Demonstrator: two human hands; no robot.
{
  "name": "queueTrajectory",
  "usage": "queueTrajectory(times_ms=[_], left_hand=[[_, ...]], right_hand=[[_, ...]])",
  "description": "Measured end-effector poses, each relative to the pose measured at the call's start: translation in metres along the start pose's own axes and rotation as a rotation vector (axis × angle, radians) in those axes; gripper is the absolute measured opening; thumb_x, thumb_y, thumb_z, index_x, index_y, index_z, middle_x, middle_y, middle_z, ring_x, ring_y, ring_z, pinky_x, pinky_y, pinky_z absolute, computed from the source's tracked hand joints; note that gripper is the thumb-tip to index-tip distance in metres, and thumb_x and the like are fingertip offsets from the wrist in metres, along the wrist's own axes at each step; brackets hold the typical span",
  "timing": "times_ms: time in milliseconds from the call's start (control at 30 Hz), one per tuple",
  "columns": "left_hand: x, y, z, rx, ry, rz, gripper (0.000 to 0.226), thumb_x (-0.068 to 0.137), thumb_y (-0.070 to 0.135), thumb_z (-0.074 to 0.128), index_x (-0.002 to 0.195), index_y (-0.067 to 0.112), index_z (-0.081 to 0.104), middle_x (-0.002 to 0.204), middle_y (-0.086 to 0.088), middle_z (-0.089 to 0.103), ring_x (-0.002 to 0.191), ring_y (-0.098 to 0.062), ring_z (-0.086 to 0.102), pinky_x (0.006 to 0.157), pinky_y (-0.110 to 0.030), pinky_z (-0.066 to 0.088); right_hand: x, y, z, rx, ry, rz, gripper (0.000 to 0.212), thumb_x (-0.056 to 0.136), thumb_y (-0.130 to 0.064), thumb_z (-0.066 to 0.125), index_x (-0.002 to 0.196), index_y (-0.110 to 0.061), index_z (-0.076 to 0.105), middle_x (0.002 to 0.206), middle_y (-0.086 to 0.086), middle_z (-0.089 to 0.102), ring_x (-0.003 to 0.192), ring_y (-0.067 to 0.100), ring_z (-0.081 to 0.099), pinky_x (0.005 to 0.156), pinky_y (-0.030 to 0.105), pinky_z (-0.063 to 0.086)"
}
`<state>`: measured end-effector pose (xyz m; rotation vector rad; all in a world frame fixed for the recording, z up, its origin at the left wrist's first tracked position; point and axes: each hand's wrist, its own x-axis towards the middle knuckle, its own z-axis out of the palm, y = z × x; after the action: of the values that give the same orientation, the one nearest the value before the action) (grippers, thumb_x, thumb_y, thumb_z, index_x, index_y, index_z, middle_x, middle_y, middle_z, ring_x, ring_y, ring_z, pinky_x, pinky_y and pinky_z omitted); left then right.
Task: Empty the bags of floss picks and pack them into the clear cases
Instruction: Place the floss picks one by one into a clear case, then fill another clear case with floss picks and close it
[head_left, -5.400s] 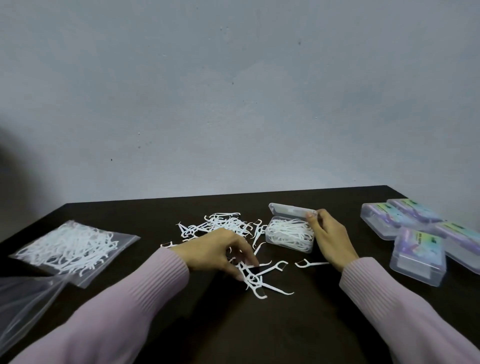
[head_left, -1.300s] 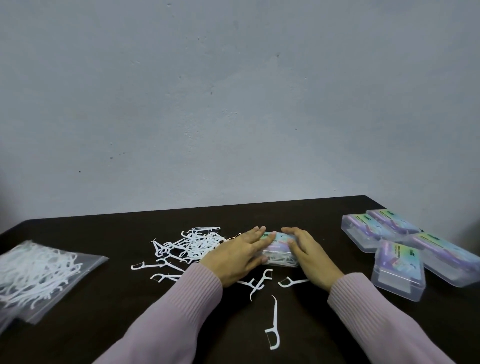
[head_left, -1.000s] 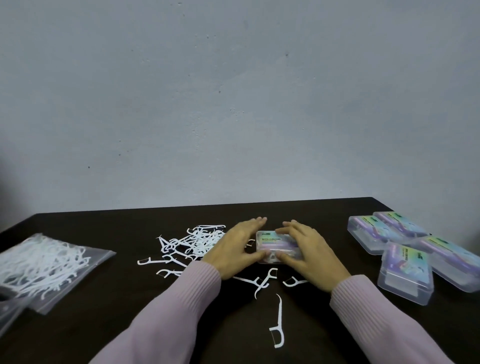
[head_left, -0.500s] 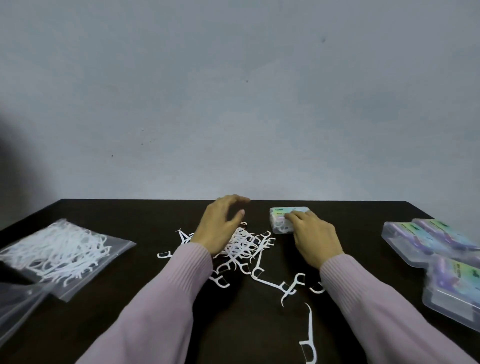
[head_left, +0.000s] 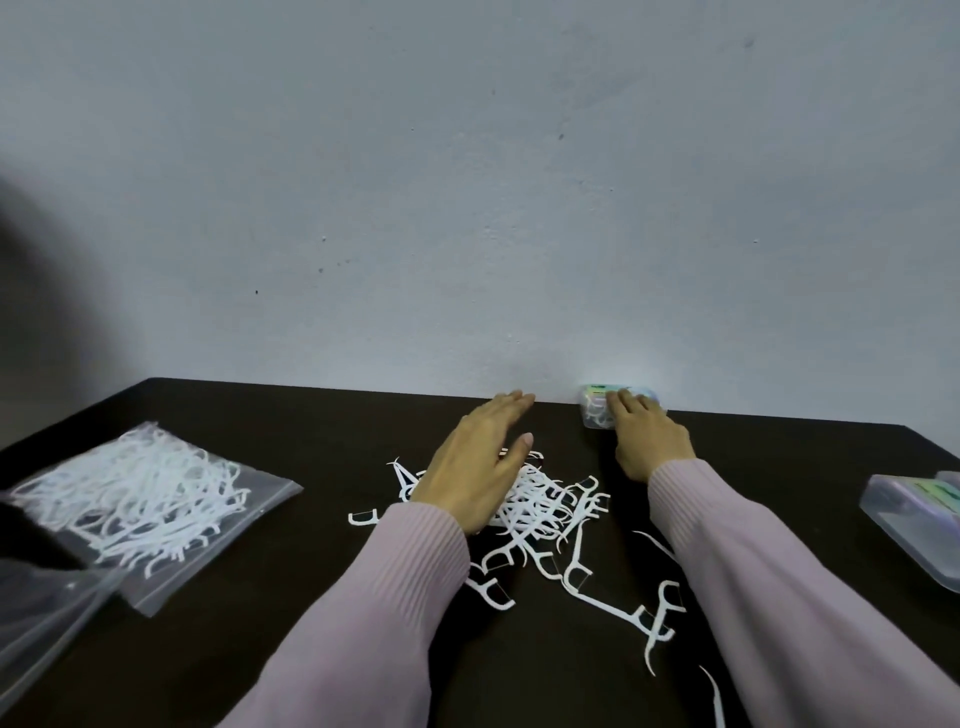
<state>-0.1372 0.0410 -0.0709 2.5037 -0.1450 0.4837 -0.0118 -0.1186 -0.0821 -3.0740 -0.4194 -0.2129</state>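
Both arms reach out over the dark table (head_left: 260, 649), and both wear soft pink sleeves (head_left: 374, 597). The left hand (head_left: 475, 467) is flat and spread, palm down, with the fingers straight and pointing to the far edge. It grips nothing. It floats just over the loose pile of white floss picks (head_left: 545, 514), and I cannot tell if the palm touches them.

The right hand (head_left: 641, 436) is stretched far out. Its fingertips rest on top of a small clear case (head_left: 595, 410) with a bright label on the lid. The hand presses or lies on it from above, with the fingers on the lid and not wrapped around it. The case sits at the very back of the table, right up against the wall (head_left: 467, 182). White picks show inside it.

More picks lie scattered toward the near side, between the two arms and under the right sleeve. At the left a zip bag (head_left: 156, 499) full of picks lies flat on the table. Another clear bag (head_left: 41, 618), crumpled, sits at the near left corner, just beside the full one. At the right edge some more clear cases (head_left: 914, 525) with colored labels lie close together, partly cut off from sight.

The wall is plain and pale blue-gray, with a few small dark specks. A dark shadow falls on its left side.
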Motion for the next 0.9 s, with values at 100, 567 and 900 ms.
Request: queueTrajectory(times_ms=[100,567,900], left_hand=[[-0.001,0.001,-0.001,-0.019,0.001,0.000,0.048,0.101,0.025,0.038,0.147,0.025,0.025,0.155,0.008,0.023,0.142,-0.004,0.015,0.118,-0.030,0.011],[-0.006,0.023,0.010,0.014,-0.050,0.061,0.045,0.099,0.023,0.044,0.143,0.023,0.035,0.151,0.004,0.031,0.141,-0.008,0.021,0.117,-0.032,0.017],[-0.037,0.069,0.052,0.101,-0.552,0.226,0.081,0.080,0.063,0.055,0.147,0.038,0.017,0.157,0.013,0.005,0.143,-0.001,-0.004,0.116,-0.047,-0.008]], right_hand=[[0.001,0.000,-0.001,-0.011,-0.034,0.006,0.066,0.094,-0.009,0.040,0.150,-0.016,0.004,0.158,0.001,0.004,0.145,0.022,0.007,0.113,0.049,0.021],[-0.067,0.026,-0.027,0.083,-0.018,-0.018,0.062,0.090,-0.013,0.047,0.146,-0.012,0.020,0.155,0.003,0.019,0.141,0.019,0.022,0.116,0.045,0.016],[-0.136,0.086,-0.049,-0.035,-0.125,0.226,0.063,0.093,-0.031,0.050,0.146,-0.014,0.021,0.153,0.012,0.020,0.142,0.028,0.017,0.114,0.054,0.017]])
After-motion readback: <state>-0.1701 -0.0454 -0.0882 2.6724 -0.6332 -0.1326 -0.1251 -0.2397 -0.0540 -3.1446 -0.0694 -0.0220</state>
